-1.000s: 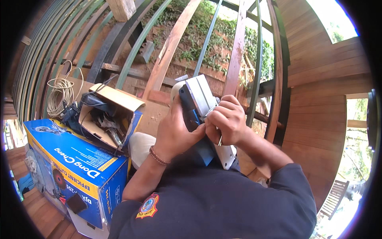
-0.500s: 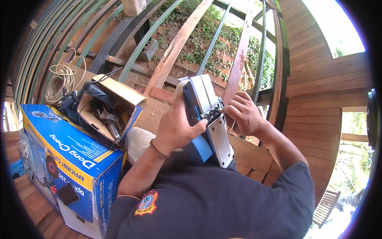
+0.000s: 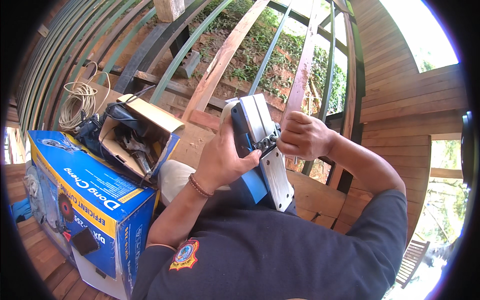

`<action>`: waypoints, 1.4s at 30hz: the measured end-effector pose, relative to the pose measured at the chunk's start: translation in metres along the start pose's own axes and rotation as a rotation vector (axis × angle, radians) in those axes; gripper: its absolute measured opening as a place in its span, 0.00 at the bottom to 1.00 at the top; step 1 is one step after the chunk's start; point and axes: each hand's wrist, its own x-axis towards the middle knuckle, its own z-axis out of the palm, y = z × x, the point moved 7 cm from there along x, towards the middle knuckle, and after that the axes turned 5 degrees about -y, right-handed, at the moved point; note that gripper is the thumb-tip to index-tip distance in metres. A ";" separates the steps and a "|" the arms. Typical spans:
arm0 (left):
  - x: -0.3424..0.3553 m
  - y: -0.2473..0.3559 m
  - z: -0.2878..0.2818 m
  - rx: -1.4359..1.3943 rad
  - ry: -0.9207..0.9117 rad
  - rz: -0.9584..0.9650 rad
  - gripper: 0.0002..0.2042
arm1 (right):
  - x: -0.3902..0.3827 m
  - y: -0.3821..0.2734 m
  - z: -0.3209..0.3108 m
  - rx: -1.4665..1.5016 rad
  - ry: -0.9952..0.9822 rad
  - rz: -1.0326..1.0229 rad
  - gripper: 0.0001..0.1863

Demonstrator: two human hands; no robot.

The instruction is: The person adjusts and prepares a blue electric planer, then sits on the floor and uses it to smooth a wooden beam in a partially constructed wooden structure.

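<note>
An electric hand planer [image 3: 262, 177] with a blue body rests sole-up in my lap, its silvery base plates facing me. Across its middle runs the cutter drum [image 3: 265, 143], with a row of dark bolts. My left hand [image 3: 225, 157] is wrapped round the planer's left side, the thumb pressed by the drum. Closed in a fist at the drum's right end, my right hand [image 3: 303, 136] grips a small metal wrench [image 3: 295, 160]. Only its end shows below the fingers; the rest is hidden.
A large blue and yellow box [image 3: 95, 195] stands at my left. On it, an open carton [image 3: 150, 112] holds a corded tool and metal parts. A coiled pale cable [image 3: 75, 107] lies behind. Ahead, open floor joists [image 3: 222, 57] span soil and plants.
My right hand has turned over at the drum's end, knuckles now up, and its elbow has swung outward to the right. The left hand and planer have barely moved.
</note>
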 end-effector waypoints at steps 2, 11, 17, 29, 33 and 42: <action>0.000 -0.001 0.000 0.001 -0.004 -0.012 0.48 | 0.000 0.004 0.003 0.109 -0.037 0.028 0.11; 0.001 0.001 0.002 0.001 -0.008 -0.038 0.48 | 0.001 0.011 0.014 0.260 0.002 0.274 0.15; -0.001 0.002 0.003 0.009 0.001 -0.046 0.49 | 0.003 0.007 0.014 0.201 0.369 0.446 0.11; 0.002 0.006 0.003 -0.047 0.003 -0.080 0.45 | -0.007 -0.005 0.020 0.144 0.399 0.621 0.10; -0.002 0.003 0.009 -0.036 0.017 -0.065 0.44 | -0.013 -0.007 0.023 0.166 0.465 0.689 0.09; 0.003 0.000 0.006 -0.016 -0.015 -0.094 0.45 | -0.018 -0.006 0.033 0.202 0.519 0.795 0.10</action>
